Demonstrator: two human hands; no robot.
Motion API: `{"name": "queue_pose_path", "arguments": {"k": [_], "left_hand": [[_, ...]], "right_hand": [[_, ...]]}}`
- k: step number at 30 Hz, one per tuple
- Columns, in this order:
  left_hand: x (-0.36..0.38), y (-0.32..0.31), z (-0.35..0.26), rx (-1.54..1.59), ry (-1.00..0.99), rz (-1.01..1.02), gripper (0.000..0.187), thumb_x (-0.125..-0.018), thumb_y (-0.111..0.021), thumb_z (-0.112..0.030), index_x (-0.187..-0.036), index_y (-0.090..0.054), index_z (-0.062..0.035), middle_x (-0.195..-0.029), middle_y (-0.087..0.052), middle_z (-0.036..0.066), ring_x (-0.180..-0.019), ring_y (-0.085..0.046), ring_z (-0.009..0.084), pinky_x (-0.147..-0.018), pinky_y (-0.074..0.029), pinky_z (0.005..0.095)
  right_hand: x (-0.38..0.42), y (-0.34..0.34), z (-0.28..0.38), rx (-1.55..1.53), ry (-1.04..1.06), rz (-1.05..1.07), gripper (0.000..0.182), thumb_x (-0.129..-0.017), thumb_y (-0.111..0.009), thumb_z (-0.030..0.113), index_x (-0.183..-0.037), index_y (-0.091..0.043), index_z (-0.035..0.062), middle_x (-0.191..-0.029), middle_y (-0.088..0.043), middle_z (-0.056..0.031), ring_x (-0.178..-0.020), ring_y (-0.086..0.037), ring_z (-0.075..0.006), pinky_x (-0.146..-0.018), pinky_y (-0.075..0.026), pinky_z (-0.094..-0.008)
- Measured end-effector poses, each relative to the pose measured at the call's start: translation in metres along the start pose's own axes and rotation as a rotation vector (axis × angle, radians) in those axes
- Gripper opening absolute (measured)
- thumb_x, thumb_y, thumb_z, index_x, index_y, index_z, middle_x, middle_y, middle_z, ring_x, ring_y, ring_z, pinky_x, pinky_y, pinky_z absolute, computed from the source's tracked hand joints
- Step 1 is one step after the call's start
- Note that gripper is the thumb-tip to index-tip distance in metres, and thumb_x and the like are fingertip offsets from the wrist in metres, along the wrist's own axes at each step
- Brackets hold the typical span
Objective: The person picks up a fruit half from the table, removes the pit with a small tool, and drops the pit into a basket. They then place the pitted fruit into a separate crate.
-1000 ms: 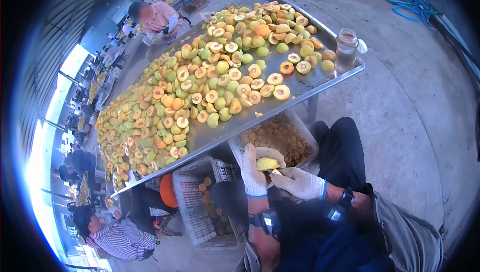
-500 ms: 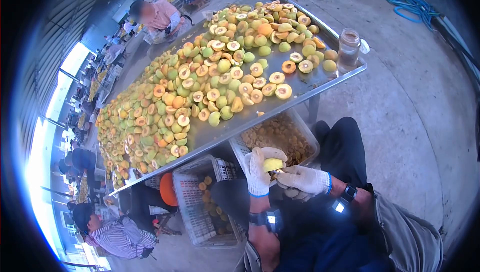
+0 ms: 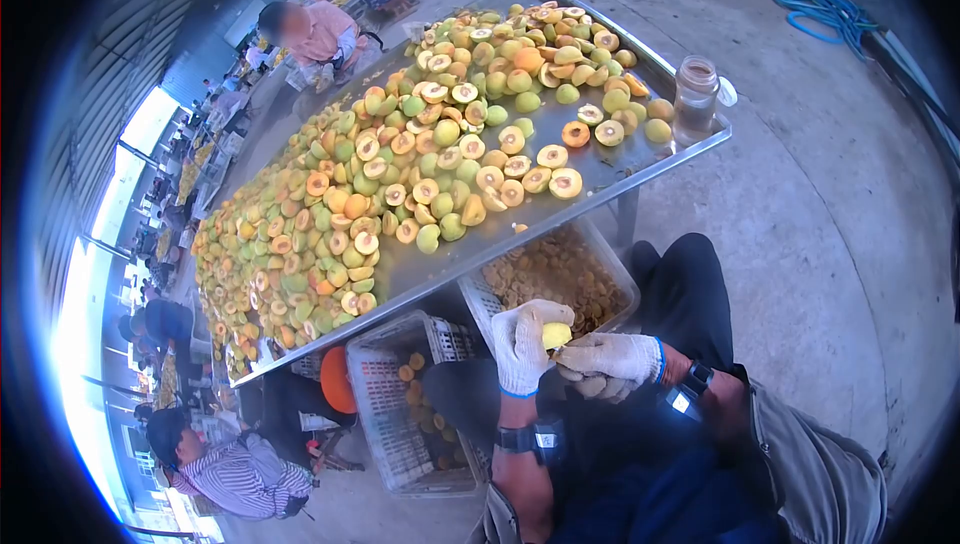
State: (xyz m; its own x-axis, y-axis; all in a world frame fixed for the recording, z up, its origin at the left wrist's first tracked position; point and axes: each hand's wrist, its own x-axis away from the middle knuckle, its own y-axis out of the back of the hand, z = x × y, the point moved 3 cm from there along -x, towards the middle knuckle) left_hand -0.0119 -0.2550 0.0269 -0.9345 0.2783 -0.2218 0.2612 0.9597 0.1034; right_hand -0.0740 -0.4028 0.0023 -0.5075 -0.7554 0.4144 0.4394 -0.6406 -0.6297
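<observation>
My left hand [image 3: 521, 346], in a white knitted glove, is closed around a yellow-green fruit piece [image 3: 556, 335]. Beside it, touching the fruit's lower edge, is my right hand [image 3: 607, 359], gloved too, with its fingers curled together; what they grip is too small to make out. Both hands are above my lap, near the basket of cut pieces [image 3: 628, 296] under the table edge. Halved fruits [image 3: 426, 189], green to orange, many with brown centres, are heaped on the metal table [image 3: 560, 206].
A clear jar [image 3: 696, 99] stands at the table's right corner. A white crate [image 3: 376, 414] with some fruit pieces is at the lower left. One person in stripes [image 3: 245, 474] sits at the left, another in pink [image 3: 325, 34] beyond the table. A blue hose [image 3: 815, 6] lies on the floor.
My left hand has turned slightly, and the fruit piece in it sits a little further right and shows a different side. My right hand has shifted slightly with it.
</observation>
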Motion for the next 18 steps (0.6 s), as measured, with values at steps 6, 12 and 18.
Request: {"name": "queue_pose_path", "arguments": {"k": [6,12,18], "left_hand": [[0.003,0.0,0.003,0.065,0.039,0.091,0.064,-0.11,-0.042,-0.044,-0.086,-0.076,0.0056,-0.086,-0.075,0.016,-0.075,-0.07,0.0222,-0.07,-0.055,0.0338],[0.007,0.002,0.024,0.157,0.208,-0.017,0.071,-0.109,-0.038,-0.05,-0.084,-0.075,0.0055,-0.083,-0.074,0.015,-0.076,-0.07,0.023,-0.073,-0.054,0.0341],[-0.003,0.002,0.018,0.208,0.244,0.343,0.066,-0.105,-0.041,-0.047,-0.079,-0.074,0.0046,-0.084,-0.074,0.013,-0.075,-0.067,0.0207,-0.071,-0.053,0.0326]], "right_hand": [[-0.002,0.004,-0.005,-0.084,-0.038,0.099,0.044,-0.108,-0.045,0.055,-0.082,-0.049,0.0193,-0.059,-0.039,0.0094,-0.042,-0.033,-0.0009,-0.035,-0.025,-0.019],[-0.01,0.013,-0.008,0.019,-0.058,0.091,0.038,-0.11,-0.047,0.05,-0.088,-0.05,0.0186,-0.061,-0.035,0.0094,-0.045,-0.03,-0.0014,-0.037,-0.02,-0.0198],[-0.005,0.011,-0.012,-0.066,-0.087,0.136,0.039,-0.108,-0.05,0.053,-0.09,-0.051,0.0186,-0.06,-0.035,0.0097,-0.043,-0.027,-0.0003,-0.037,-0.019,-0.0189]]}}
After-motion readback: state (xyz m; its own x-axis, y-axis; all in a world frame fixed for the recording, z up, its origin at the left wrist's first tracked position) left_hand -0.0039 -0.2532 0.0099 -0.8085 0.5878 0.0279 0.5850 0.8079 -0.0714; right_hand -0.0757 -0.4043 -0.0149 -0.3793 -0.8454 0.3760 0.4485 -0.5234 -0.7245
